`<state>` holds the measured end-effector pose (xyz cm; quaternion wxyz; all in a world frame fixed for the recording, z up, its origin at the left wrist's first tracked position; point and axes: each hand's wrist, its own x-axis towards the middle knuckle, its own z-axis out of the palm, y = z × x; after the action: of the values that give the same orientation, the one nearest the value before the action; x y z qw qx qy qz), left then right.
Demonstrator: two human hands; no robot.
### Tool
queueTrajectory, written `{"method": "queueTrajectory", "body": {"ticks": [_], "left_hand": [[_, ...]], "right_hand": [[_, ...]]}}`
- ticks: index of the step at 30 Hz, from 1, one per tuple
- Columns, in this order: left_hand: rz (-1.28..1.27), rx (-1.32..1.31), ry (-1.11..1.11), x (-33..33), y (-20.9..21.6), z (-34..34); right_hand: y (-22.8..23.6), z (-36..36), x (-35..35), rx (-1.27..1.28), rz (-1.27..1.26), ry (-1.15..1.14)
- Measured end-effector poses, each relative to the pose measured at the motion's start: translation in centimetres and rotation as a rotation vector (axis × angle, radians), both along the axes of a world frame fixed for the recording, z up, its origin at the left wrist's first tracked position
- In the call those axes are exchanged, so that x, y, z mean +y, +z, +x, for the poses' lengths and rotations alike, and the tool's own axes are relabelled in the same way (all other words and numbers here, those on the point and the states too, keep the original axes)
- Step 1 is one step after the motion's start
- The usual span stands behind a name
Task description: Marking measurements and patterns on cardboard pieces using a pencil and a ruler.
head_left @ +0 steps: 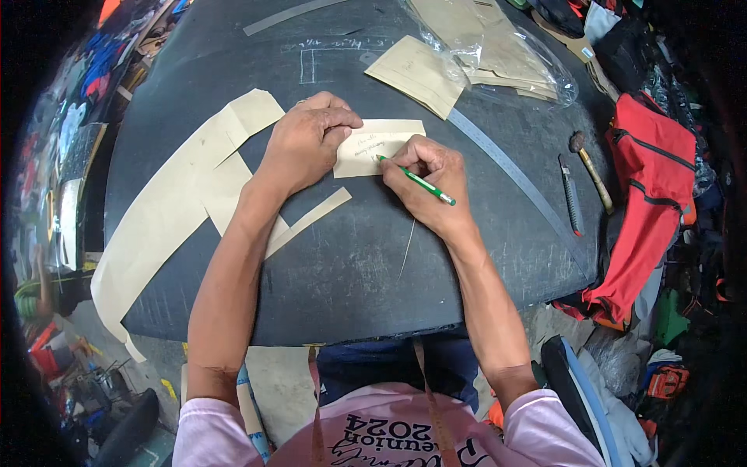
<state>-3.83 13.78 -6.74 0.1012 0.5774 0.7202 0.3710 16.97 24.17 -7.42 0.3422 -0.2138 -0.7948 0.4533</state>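
A small cream paper piece (pixel 389 132) with a few handwritten lines lies on the dark table. My right hand (pixel 432 183) is closed around a green pen (pixel 429 187), its tip touching the paper by the writing. At the paper's left edge, my left hand (pixel 307 140) has its fingers curled and its thumb pressed down, gripping that edge against the tabletop; some fingertips are hidden. Under and beside my left forearm spreads a large curved paper pattern (pixel 171 214). A narrow paper strip (pixel 315 222) lies between my forearms.
A metal ruler (pixel 513 171) slants across the right side. Beyond it lie a utility knife (pixel 570 198), a hammer (pixel 593 175) and a red bag (pixel 650 187). Farther back are a folded paper piece (pixel 420 74) and a clear plastic bag of paper patterns (pixel 506 58). Another strip (pixel 288 15) lies at the far edge.
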Motion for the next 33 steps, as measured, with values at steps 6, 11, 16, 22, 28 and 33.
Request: {"method": "queueTrajectory", "body": {"ticks": [6,11,16,22,28,33], "left_hand": [[-0.004,0.011,-0.002,-0.05,-0.04,0.14],[0.016,-0.008,-0.01,-0.1,-0.12,0.11],[0.016,0.026,-0.007,-0.15,-0.07,0.07],[0.004,0.011,-0.006,-0.13,-0.09,-0.03],[-0.019,0.041,0.015,-0.09,0.1,0.27],[-0.011,0.028,0.0,-0.17,-0.04,0.06]], "right_hand": [[-0.24,0.27,0.34,0.017,0.009,-0.005],[0.23,0.64,0.25,-0.025,0.023,-0.025],[-0.6,0.58,0.52,-0.027,0.016,-0.053],[-0.53,0.52,0.61,0.022,-0.056,-0.04],[-0.27,0.66,0.5,-0.014,-0.036,-0.039],[0.1,0.46,0.18,-0.023,0.014,-0.059]]}}
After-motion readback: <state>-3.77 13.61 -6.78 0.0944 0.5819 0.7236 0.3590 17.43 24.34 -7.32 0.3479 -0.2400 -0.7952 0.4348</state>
